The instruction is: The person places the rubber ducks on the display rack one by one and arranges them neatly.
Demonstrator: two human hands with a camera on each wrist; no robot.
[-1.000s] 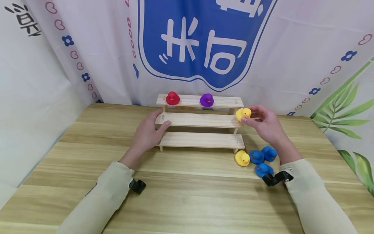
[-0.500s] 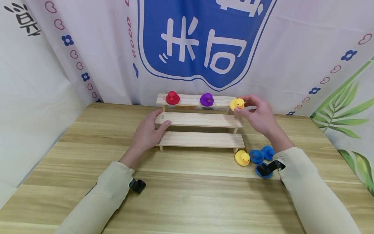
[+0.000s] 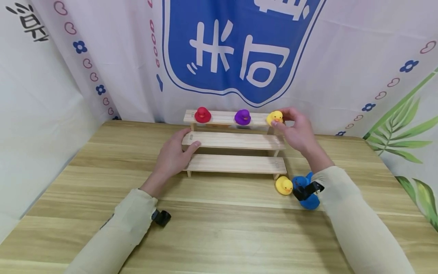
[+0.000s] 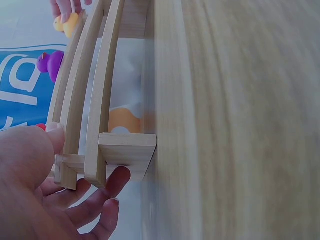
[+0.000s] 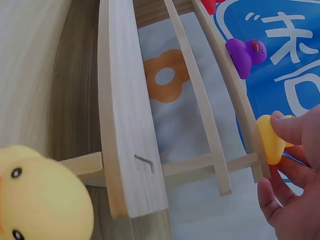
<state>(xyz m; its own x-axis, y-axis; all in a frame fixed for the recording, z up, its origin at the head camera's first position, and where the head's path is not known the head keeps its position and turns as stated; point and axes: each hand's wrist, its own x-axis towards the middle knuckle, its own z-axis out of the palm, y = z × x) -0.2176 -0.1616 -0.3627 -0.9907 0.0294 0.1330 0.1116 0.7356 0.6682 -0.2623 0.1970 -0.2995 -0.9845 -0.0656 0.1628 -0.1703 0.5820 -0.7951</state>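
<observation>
A three-tier wooden shelf (image 3: 236,163) stands at the back of the table. My left hand (image 3: 173,153) grips its left end, thumb over the middle tier and fingers curled around the edge in the left wrist view. At the right end of the top tier, my right hand (image 3: 297,129) pinches a yellow rubber duck (image 3: 274,117), which appears to touch the board in the right wrist view (image 5: 270,140). A red rubber duck (image 3: 202,115) sits at the left of that tier, and a purple rubber duck (image 3: 242,117) near its middle.
Another yellow rubber duck (image 3: 284,185) sits on the table (image 3: 219,236) by the shelf's front right leg. Several blue rubber ducks (image 3: 310,202) lie beside it, partly hidden by my right sleeve and wrist camera. A printed cloth (image 3: 137,91) hangs right behind the shelf.
My right hand has carried the yellow duck up and left, from beside the middle tier to the top tier's right end. The left hand has stayed at the shelf's left end.
</observation>
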